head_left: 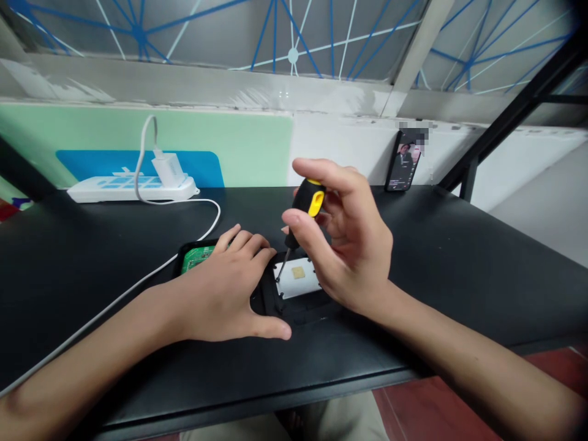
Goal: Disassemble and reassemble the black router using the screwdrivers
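My right hand is closed around a black and yellow screwdriver, which tilts with its tip down at the left edge of a white plate. That plate has a small tan square on it and dark screws along its edges, and sits in a black housing. Across the left part of the housing lies my left hand, palm down, fingers apart, thumb stretched to the right. A green circuit board shows beyond my left hand, partly covered by it.
On the black table, a white power strip with a plugged-in charger stands at the back left. Its white cable runs past my left forearm. A phone leans against the back wall.
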The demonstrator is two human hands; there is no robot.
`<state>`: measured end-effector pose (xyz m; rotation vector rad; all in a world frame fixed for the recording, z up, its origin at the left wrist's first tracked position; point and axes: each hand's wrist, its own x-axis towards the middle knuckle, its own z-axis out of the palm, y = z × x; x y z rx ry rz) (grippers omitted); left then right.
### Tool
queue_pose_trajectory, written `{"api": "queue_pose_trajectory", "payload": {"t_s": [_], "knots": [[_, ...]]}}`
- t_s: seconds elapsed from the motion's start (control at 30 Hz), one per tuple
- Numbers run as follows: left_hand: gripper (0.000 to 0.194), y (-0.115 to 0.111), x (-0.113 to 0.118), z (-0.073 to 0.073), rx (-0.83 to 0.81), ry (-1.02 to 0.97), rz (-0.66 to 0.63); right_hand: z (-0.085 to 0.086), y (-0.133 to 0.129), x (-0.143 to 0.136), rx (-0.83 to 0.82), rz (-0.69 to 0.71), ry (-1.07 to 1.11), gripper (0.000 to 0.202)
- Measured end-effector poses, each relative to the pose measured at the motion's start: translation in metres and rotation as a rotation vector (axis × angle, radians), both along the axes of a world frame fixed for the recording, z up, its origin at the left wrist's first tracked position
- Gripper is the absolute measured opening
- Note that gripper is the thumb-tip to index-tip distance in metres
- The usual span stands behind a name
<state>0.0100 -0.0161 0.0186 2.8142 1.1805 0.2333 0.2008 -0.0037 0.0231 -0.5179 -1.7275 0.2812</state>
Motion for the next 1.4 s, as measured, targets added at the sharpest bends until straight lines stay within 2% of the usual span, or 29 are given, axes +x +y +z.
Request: {"api": "queue_pose_trajectory", "payload": {"t_s": [0.13, 0.23, 0.37, 0.5, 0.7, 0.77, 0.9, 1.07, 1.23, 1.4], "knots": [[0.085, -0.0002, 0.0000, 0.0004, -0.024, -0.026, 0.007, 0.0011, -0.0005, 0.0003, 0.083, -0.058, -0.009, 0.041], [0.088, 0.0003, 0.0002, -0.0003, -0.012, -0.013, 0.003, 0.0010, -0.0025, 0.0019, -0.006, 0.040, -0.002, 0.038], [0.089, 0.0011, 0.0003, -0.0010, 0.009, 0.023, -0.003, -0.0018, -0.0015, 0.0038, -0.076, 0.119, -0.021, 0.045], [0.088, 0.0005, 0.0001, -0.0003, 0.008, 0.043, -0.006, -0.0033, 0.0032, 0.0024, -0.036, 0.076, -0.012, 0.048], [0.088, -0.0005, -0.0003, 0.0002, -0.009, 0.017, 0.009, 0.0009, 0.0033, 0.0022, 0.147, -0.052, -0.022, 0.041], [0.087, 0.0001, -0.0001, -0.0003, -0.008, 0.016, 0.006, 0.0010, 0.0014, 0.0037, 0.108, -0.061, -0.042, 0.039], [0.088, 0.0013, -0.0001, -0.0020, 0.002, 0.004, 0.000, -0.0001, -0.0016, 0.0056, -0.028, 0.038, -0.054, 0.037], [0.086, 0.0009, -0.0010, -0.0027, -0.006, -0.020, -0.004, -0.0012, -0.0029, 0.0034, -0.092, 0.090, -0.028, 0.043], [0.084, 0.0007, 0.0008, -0.0017, -0.012, -0.028, 0.002, -0.0030, -0.0017, 0.0013, -0.098, 0.087, -0.025, 0.050], [0.086, 0.0004, 0.0009, -0.0008, -0.003, -0.001, 0.011, -0.0030, 0.0013, -0.0004, 0.018, 0.054, -0.002, 0.049]]}}
